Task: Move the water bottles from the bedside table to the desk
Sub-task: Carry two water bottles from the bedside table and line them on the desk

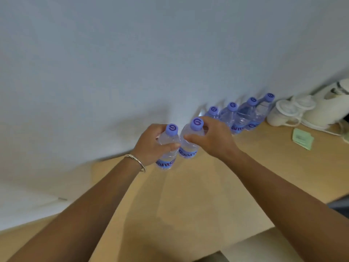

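Head view: I'm setting two bottles (168,148) on the desk (188,195), each grip wrapping one. I'm keeping them upright, extending the row (243,114).

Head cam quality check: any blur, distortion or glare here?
Head view: soft overall, motion blur on the kettle and wall; wide-angle bend tilts the desk edge; even light, soft arm shadows, no hard glare; caps and labels of both held bottles readable.
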